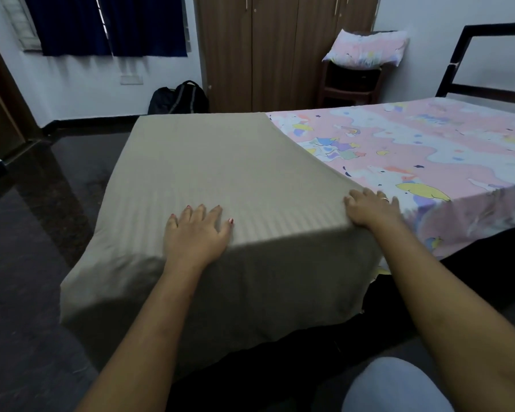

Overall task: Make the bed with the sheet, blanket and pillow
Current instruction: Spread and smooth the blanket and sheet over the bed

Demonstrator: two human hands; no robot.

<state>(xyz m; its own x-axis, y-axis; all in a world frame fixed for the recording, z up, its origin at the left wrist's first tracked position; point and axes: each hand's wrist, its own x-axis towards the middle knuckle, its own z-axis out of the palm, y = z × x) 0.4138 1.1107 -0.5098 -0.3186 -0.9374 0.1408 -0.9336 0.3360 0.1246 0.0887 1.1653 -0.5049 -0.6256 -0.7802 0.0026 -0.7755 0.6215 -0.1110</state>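
Here the beige blanket (220, 173) covers the bed's end at centre-left of the frame, overlapping the pink patterned sheet (414, 150) on the right. Our left hand (195, 233) presses flat on it, fingers spread. Our right hand (372, 208) sits at its right edge, fingers bent; we cannot tell whether they pinch it. The pillow (366, 49) lies on a stool (351, 84), upper right.

Beige striped blanket (208, 173), pink cartoon-print sheet (414, 150) and matching pillow (366, 49), navy curtains (107, 23).
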